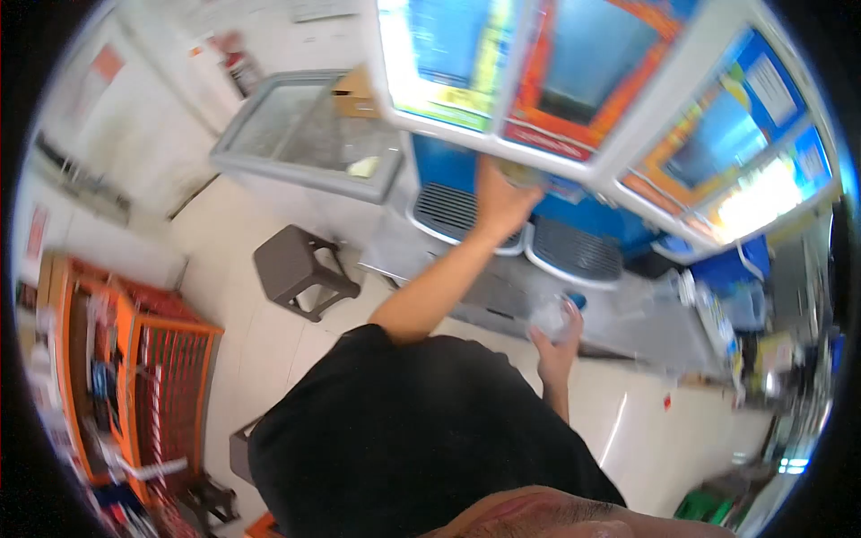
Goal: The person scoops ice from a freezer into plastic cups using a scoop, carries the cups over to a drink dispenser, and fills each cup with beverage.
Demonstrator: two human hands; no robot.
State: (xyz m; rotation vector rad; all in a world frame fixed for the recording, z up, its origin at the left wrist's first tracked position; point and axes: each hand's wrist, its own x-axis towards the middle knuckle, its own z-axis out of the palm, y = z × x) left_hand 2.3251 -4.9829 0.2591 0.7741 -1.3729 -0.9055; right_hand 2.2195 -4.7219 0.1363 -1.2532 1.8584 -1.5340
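My left hand (505, 204) reaches under the front of a lit drink dispenser (549, 154). Its fingers are curled at a small yellowish-green thing (517, 172), too blurred to name. Below that hand lies a dark slotted drip tray (448, 212); a second drip tray (574, 253) sits to its right. My right hand (560, 342) is closed round a clear plastic cup (545, 316), held low by the counter's front edge. A small blue object (576, 300) shows beside the cup, by my fingertips.
A metal counter (641, 327) runs below the dispenser. To the left stand a glass-topped chest freezer (309, 175) with a cardboard box (355, 94) on it, a brown plastic stool (291, 264) and an orange rack (170, 359). Containers (744, 300) crowd the counter's right end.
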